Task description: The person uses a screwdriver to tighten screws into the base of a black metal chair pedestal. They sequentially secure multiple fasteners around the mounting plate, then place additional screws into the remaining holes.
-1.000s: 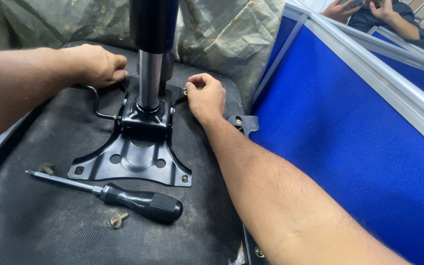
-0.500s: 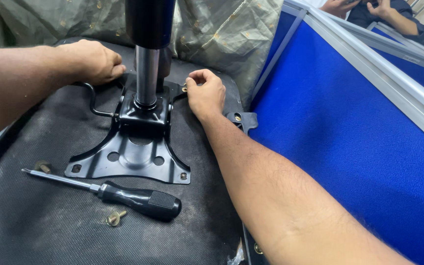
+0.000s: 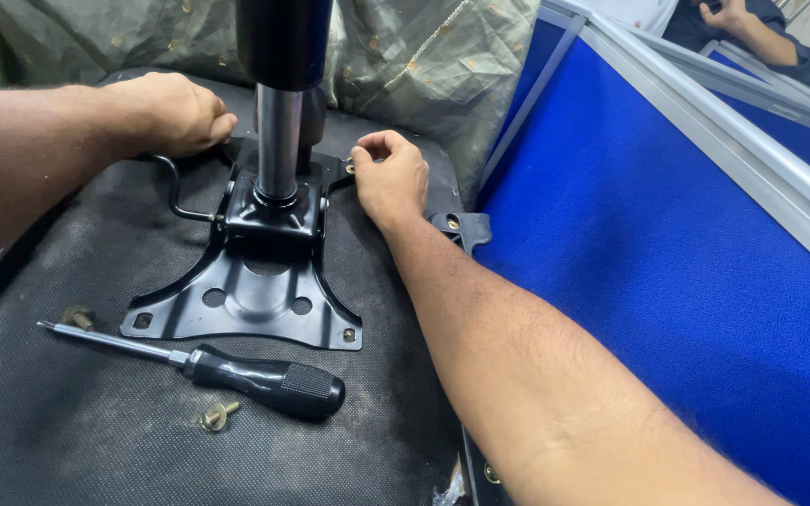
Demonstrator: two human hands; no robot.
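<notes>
Black mounting plate (image 3: 255, 300) flat on chair underside. Your right hand (image 3: 391, 178) pinches brass bolt at plate's far right corner; left hand (image 3: 166, 112) curls closed over far left corner. Near corners show empty holes; screwdriver (image 3: 236, 370), loose bolt (image 3: 217, 414) below plate, unused.

- Between the left hand (image 3: 166, 112) and right hand (image 3: 391, 178), the upright metal column (image 3: 280, 131) blocks a straight pass.
- Right of the right hand, the blue partition (image 3: 667, 244) walls off that side.
- Nearer than both hands, the screwdriver (image 3: 236, 373) and a loose bolt (image 3: 216, 414) lie across the seat underside (image 3: 67, 431).
</notes>
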